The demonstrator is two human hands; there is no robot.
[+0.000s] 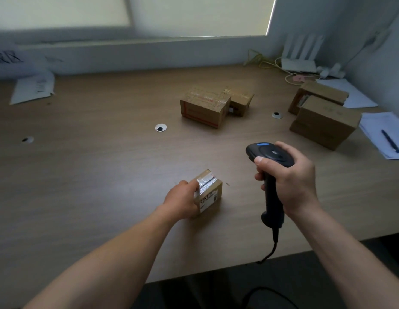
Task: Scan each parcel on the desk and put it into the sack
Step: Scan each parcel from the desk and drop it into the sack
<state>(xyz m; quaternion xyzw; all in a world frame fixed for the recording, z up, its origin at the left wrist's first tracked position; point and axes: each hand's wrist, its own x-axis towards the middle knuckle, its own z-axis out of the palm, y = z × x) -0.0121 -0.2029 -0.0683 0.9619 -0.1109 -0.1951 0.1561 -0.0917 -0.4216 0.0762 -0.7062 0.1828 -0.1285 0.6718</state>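
1. Head view: left hand [183,200] clamped round a small parcel [208,192] near the desk's [93,175] front edge, fingers over the taped top, label facing right.
2. Right hand [292,181] wrapped tight round the scanner [271,175] grip, thumb up by the head, nose aimed left, just right of the parcel; cable trailing off the desk edge.
3. Further back: two boxes [205,107] touching mid-desk, two more [323,121] at right.
4. Far right: pen [390,141] lying on papers [381,130].
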